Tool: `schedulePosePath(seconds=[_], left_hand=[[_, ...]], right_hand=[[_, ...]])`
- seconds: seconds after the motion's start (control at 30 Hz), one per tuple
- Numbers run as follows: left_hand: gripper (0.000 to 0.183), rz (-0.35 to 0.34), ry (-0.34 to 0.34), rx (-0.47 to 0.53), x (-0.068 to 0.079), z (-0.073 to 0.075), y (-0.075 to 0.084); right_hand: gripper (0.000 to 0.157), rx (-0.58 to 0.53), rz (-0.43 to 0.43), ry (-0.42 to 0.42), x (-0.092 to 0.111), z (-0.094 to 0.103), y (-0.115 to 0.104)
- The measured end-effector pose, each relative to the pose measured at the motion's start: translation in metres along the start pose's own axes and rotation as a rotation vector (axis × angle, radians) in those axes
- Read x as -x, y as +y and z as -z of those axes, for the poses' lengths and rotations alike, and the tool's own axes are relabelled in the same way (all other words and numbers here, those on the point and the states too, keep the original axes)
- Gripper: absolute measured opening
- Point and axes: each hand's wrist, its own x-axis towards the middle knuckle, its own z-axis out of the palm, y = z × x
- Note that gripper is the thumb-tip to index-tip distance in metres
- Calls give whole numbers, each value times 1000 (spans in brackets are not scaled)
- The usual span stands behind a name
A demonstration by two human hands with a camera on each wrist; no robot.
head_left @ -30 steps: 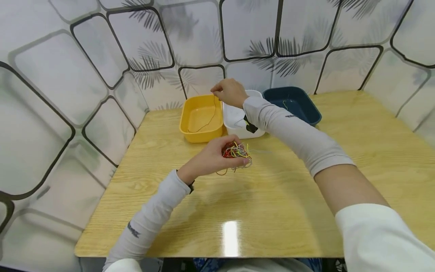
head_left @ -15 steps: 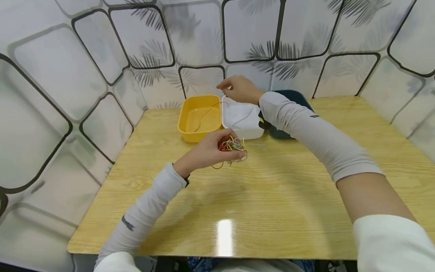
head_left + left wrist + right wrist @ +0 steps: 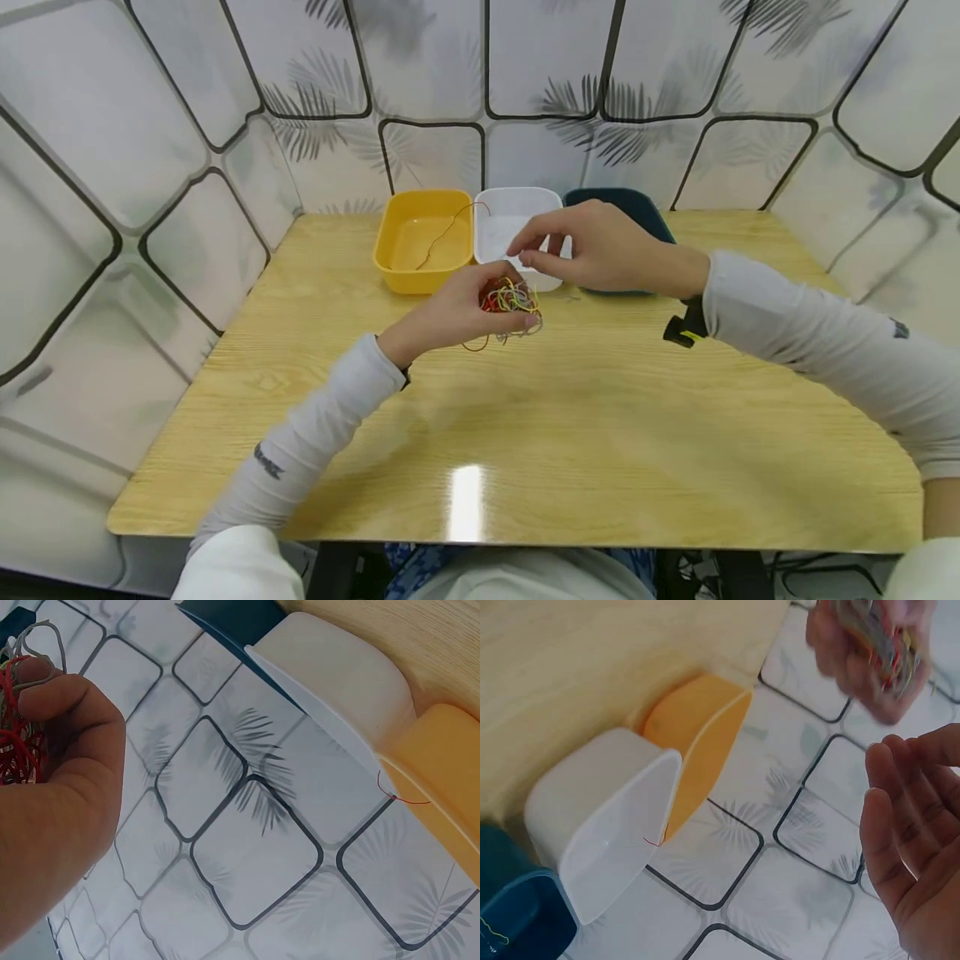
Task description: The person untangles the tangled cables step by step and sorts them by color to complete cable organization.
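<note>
My left hand (image 3: 453,310) holds a tangled bundle of thin red, yellow and grey wires (image 3: 513,300) between thumb and fingers, over the table. Some loose ends hang below it. My right hand (image 3: 618,250) is just to the right of the bundle, fingers loosely bent, with nothing between them in the right wrist view. A single reddish wire (image 3: 474,203) lies in the yellow bin (image 3: 416,285), its upper end bent over the rim towards the white bin (image 3: 517,215). A yellow wire (image 3: 493,932) lies inside the dark blue bin (image 3: 536,900).
The three bins stand side by side at the back of the wooden table (image 3: 525,433), against a patterned wall (image 3: 540,67). My right forearm (image 3: 795,312) reaches in from the right. Cables (image 3: 825,571) show below the table's front edge.
My right hand let go of the reddish wire at the yellow bin, then came back and down towards the bundle. My left hand keeps its hold on the bundle.
</note>
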Motion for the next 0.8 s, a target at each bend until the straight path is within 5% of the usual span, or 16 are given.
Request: schedulePosePath(seconds=[0.3, 0.5, 0.8], left_hand=[[38, 27, -68, 29, -6, -5, 7], [39, 38, -106, 63, -6, -7, 11], [26, -51, -123, 43, -4, -11, 8]], right_hand=[[14, 107, 67, 36, 27, 6, -29], [18, 197, -15, 10, 25, -5, -39], [15, 173, -74, -38, 23, -26, -41]])
